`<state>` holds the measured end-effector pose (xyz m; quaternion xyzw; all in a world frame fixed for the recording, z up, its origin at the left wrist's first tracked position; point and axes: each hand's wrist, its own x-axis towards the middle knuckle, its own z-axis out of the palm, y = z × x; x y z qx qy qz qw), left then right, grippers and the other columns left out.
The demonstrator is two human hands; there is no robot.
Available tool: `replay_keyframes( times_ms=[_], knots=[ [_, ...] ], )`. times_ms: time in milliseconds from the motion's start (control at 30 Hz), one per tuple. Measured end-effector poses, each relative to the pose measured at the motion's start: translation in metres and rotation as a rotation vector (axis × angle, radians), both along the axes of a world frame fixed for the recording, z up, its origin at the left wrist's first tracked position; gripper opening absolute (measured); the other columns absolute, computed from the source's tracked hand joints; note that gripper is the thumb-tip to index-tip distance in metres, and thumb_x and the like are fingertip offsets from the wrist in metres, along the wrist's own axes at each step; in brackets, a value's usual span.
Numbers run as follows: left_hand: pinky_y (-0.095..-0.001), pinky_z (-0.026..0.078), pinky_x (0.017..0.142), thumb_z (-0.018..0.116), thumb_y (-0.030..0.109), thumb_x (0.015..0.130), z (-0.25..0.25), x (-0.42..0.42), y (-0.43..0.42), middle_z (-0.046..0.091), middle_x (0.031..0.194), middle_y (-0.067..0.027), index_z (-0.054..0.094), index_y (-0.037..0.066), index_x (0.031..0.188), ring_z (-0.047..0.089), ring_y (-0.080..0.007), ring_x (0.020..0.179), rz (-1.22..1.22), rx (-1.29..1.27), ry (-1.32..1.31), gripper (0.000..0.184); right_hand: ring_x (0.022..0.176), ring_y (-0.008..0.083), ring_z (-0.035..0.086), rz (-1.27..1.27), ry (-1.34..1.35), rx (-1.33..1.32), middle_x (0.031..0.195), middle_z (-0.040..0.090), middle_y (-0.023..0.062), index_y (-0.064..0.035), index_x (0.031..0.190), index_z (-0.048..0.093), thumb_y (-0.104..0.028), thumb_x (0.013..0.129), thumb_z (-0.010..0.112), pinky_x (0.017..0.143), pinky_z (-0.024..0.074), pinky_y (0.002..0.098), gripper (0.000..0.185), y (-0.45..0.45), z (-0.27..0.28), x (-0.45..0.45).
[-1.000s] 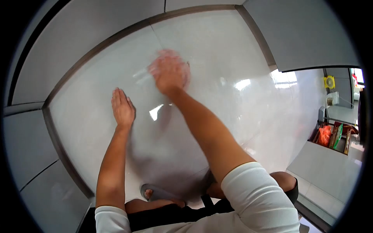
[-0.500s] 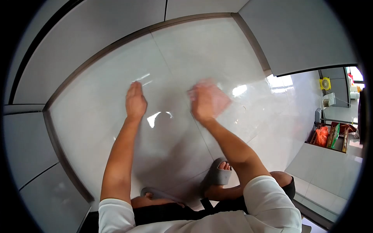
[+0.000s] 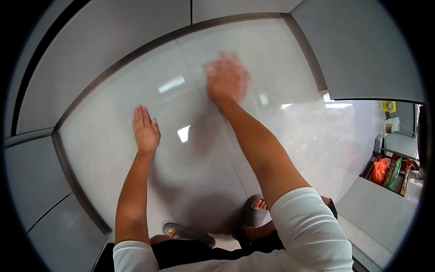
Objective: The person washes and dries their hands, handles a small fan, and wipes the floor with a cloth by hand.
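My left hand [image 3: 146,134] rests flat on the glossy pale tiled floor [image 3: 122,109], fingers stretched out and holding nothing. Farther forward and to the right, my right hand [image 3: 224,85] presses a thin pink cloth [image 3: 246,81] against the tiles. Motion blurs the right fingers and the cloth, and most of the cloth is hidden under the palm. Its edge shows beyond the fingers and along the hand's right side.
Grey cabinet panels [image 3: 113,41] with a brown skirting strip border the floor ahead and at the left. A grey panel [image 3: 362,54] stands at the right. Beyond it are a crate with an orange bag [image 3: 380,170] and a yellow object [image 3: 389,106]. Grey slippers [image 3: 254,213] are on my feet.
My right hand has swept forward and slightly left with the pink cloth. My left hand has shifted a little left and back, its fingers still extended.
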<state>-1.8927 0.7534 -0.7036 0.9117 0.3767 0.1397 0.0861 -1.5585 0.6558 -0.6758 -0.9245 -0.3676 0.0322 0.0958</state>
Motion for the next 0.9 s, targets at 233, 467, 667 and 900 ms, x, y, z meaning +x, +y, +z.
replay_keyframes(
  times_ms=[233,467,667,900],
  knots=[
    [-0.0511,0.032,0.133,0.064,0.021,0.107,0.114,0.03,0.029,0.045,0.171,-0.0253,0.051,-0.007,0.158,0.039,-0.0419,0.161,-0.04,-0.213,0.46,0.06,0.168,0.0405,0.021,-0.379,0.011,0.042,0.183,0.024,0.0197,-0.0137,0.174,0.035,-0.049,0.114,0.045,0.136,0.0126,0.0552,0.071,-0.138,0.004,0.021],
    [-0.0465,0.032,0.135,0.064,0.022,0.107,0.229,0.073,0.022,0.045,0.172,-0.0179,0.052,-0.003,0.159,0.038,-0.0327,0.163,-0.243,-0.161,0.601,0.059,0.167,0.0366,0.026,-0.293,0.086,0.14,0.18,0.032,0.0199,-0.0079,0.172,0.036,-0.034,0.104,0.058,0.137,0.016,0.0518,0.077,-0.149,0.001,0.025],
    [-0.0453,0.03,0.136,0.059,0.023,0.109,0.221,0.102,0.061,0.049,0.17,-0.0192,0.053,-0.003,0.158,0.037,-0.0344,0.164,-0.446,-0.232,0.674,0.056,0.164,0.0344,0.033,-0.018,0.127,0.171,0.173,0.044,0.0209,-0.005,0.167,0.043,-0.023,0.1,0.06,0.137,0.02,0.0516,0.071,-0.149,-0.001,0.037],
    [-0.0459,0.034,0.134,0.055,0.018,0.109,0.108,0.103,0.105,0.054,0.164,-0.0213,0.057,-0.001,0.155,0.046,-0.0362,0.158,-0.328,-0.316,0.539,0.05,0.162,0.0319,0.038,0.583,0.172,-0.052,0.173,0.047,0.0086,-0.02,0.164,0.052,-0.026,0.111,0.051,0.133,0.0288,0.0485,0.053,-0.106,0.025,0.037]
  ],
)
